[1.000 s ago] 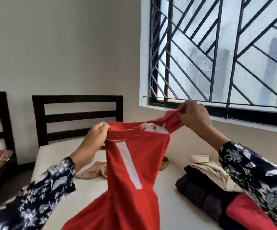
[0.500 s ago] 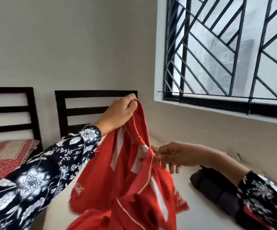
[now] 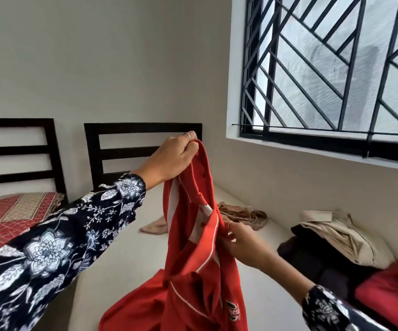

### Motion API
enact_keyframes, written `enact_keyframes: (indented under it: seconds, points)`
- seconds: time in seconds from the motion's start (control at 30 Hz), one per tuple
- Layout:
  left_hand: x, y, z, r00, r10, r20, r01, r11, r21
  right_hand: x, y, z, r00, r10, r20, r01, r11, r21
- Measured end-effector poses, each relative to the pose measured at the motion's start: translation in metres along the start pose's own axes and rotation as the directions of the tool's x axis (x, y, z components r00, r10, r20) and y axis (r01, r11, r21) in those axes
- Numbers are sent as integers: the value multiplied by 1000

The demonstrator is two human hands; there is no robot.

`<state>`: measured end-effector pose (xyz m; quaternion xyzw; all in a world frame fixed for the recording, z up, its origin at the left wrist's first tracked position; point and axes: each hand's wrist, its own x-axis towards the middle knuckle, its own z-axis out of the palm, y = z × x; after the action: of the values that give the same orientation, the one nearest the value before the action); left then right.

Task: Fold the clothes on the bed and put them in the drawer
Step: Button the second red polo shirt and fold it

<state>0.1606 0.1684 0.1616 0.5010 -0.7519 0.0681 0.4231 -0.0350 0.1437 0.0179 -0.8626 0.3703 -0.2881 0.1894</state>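
A red shirt with white stripes and a chest badge hangs in front of me above the white bed. My left hand is raised high and pinches the shirt's top edge near the collar. Lower down and to the right, my right hand pinches the shirt's side edge about halfway along. The shirt's lower part bunches on the mattress. A beige garment lies loose further back on the bed. At the right sits a pile of clothes: cream on top, dark ones under it, red at the front.
A dark slatted headboard stands against the grey wall behind the bed. A second bed with a red patterned cover is at the left. A barred window fills the upper right, its sill above the pile.
One second ago both hands held the shirt spread wide by its shoulders. My left hand has since risen with the collar, and my right hand let go, dropped lower and took the side edge.
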Motion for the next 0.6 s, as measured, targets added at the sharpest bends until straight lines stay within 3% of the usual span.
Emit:
enact_keyframes:
  seconds: [0.13,0.23,0.33,0.4,0.5,0.53,0.6]
  points:
    - [-6,-17,-6,1000,-14,-9,14,997,81,8,8,-8,976,97,-195,-66,985,162]
    - [-11,-37,-19,997,-74,-37,79,987,142,23,18,-38,910,247,-334,-154,948,279]
    - [-16,-46,-21,995,-91,-34,95,987,130,36,8,-71,871,219,-441,-114,961,252]
    - [-18,-44,-21,997,-73,11,72,994,81,42,-12,-94,851,138,-508,-73,987,146]
    - [-25,-44,-27,988,-52,142,29,987,160,44,-37,-122,820,-74,-568,-51,978,-202]
    - [-27,-44,-30,977,-67,205,27,982,189,43,-44,-130,811,-158,-564,-73,928,-365]
    - [-30,-40,-31,931,-140,337,56,967,247,42,-51,-146,796,-327,-509,-132,728,-673]
